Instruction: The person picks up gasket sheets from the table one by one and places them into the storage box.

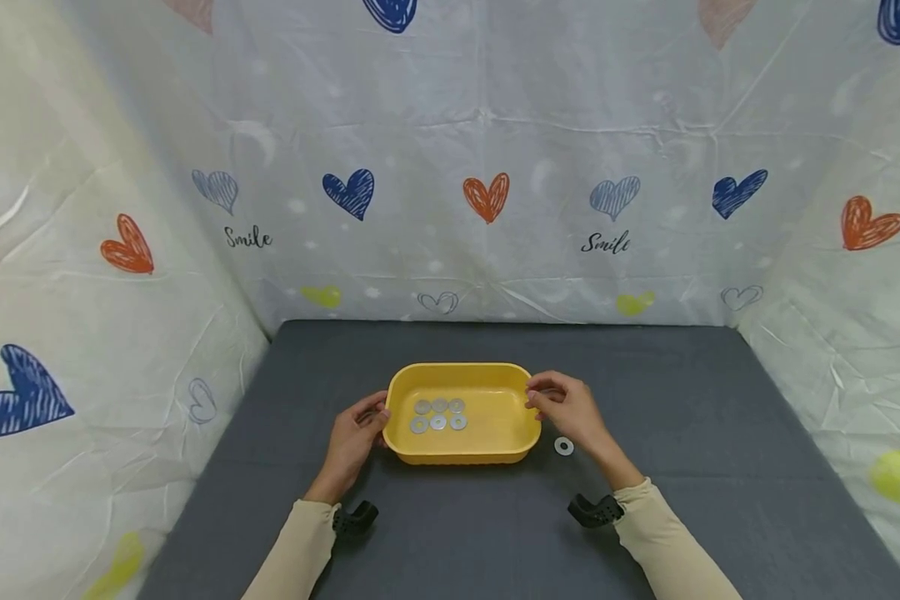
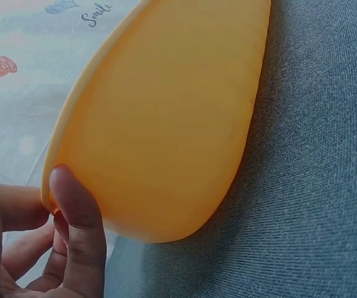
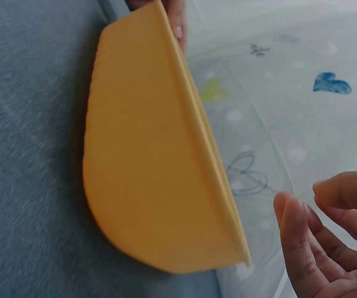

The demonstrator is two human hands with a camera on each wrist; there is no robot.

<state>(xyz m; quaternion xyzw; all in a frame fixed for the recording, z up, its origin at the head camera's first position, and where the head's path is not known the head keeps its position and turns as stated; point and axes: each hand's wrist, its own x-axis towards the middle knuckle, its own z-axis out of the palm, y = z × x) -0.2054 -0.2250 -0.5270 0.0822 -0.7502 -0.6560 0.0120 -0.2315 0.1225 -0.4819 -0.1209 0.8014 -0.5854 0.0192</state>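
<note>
A yellow plastic tray [image 1: 498, 412] with rounded corners stands on the dark cloth. Several flat metal washers [image 1: 438, 422] lie in two rows on its floor, towards the left side. My left hand [image 1: 354, 437] pinches the tray's left rim between thumb and fingers; the left wrist view has the thumb [image 2: 79, 205] against the outer wall. At the tray's right end is my right hand [image 1: 567, 408], fingers loosely bent. In the right wrist view this hand [image 3: 333, 239] is apart from the rim, with nothing between thumb and fingertips. One more washer [image 1: 564, 446] rests on the cloth below it.
A dark grey cloth [image 1: 450, 533] covers the table. White curtains with printed hearts [image 1: 486, 198] hang behind the table and along both sides. Black camera mounts [image 1: 356, 518] are strapped at both wrists, over the light sleeves.
</note>
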